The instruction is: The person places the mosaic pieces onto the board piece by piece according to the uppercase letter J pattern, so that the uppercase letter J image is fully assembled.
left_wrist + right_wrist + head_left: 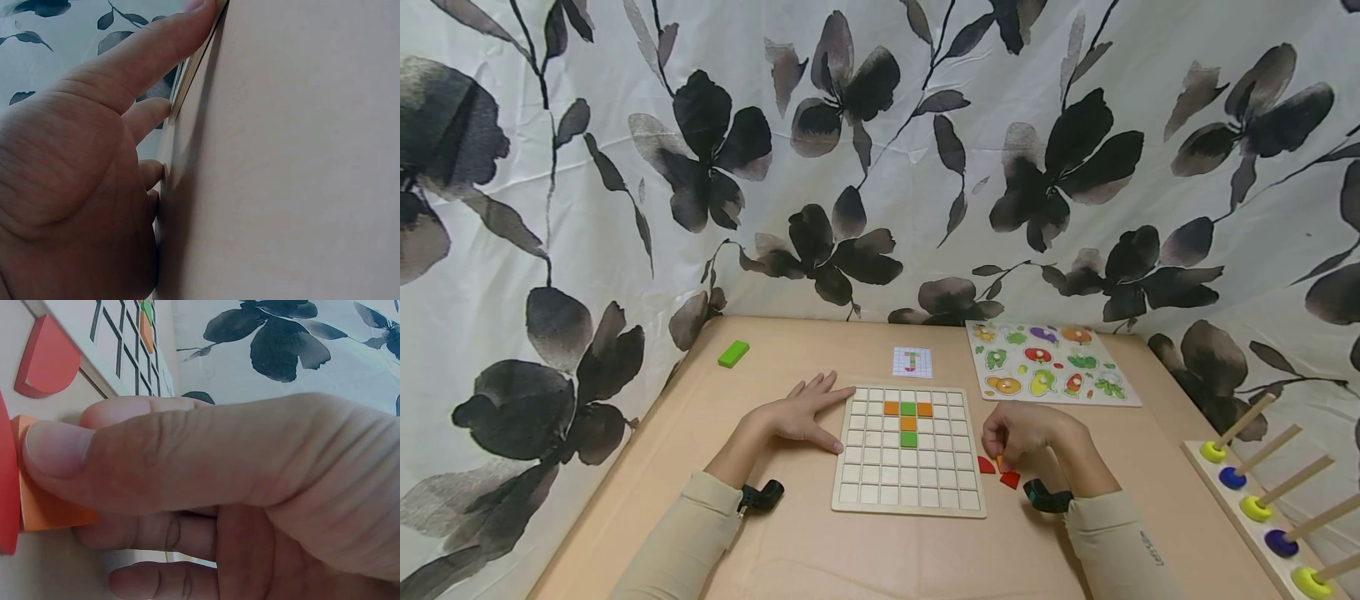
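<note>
At the far left of the table (790, 533), a green block (733, 354) is laid with its long axis slanting away and rightward. Nearer the middle, the left hand (802, 415) is spread, and the left edge of a grid board (909, 469) is touched by its forefinger and thumb. On the board, which is laid flat, five tiles (908, 424) in orange and green are set as a T, its stem pointed toward the person. Just beyond, a small pattern card (912, 362) is placed. Beside the board's right edge, an orange block (59, 509) is pinched by the right hand (1030, 429), the thumb pressed on one face; from above, a thin side is seen, directed roughly away from the person. Its long axis cannot be told, as it is partly covered. Close to it, red pieces (1010, 480) are scattered. Farther back, a vegetable puzzle (1093, 398) is laid, and at far right a peg board (1230, 498) threaded with yellow and blue rings (1213, 452) is seen, its long axis slanted.
</note>
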Available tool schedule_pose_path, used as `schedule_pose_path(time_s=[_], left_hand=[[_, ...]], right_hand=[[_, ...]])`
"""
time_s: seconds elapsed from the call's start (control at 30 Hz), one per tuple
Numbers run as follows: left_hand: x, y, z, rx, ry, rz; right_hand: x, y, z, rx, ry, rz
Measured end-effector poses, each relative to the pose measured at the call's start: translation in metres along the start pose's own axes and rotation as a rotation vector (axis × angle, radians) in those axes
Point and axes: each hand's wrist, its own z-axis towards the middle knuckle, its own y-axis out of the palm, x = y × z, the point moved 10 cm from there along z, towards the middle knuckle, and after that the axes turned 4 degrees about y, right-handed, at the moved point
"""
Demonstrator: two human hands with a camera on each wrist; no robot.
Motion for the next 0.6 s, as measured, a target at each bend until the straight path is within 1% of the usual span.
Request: schedule_pose_path(time_s=[0.1,0.23,0.43,0.6], left_hand=[[0.0,0.0,0.0,0.001,0.003,0.003],[0.0,0.0,0.0,0.002,0.004,0.004],[0.0,0.0,-0.001,-0.003,0.001,-0.004],[0.001,0.0,-0.001,-0.002,0.0,-0.003]], right_hand=[[-0.001,-0.001,-0.001,0.003,-0.014,0.008],[0.002,-0.004,-0.001,0.019,-0.011,0.024],[0.005,-0.012,0.0,0.081,-0.025,0.0],[0.006,-0.019,0.0,0.133,-0.043,0.002]])
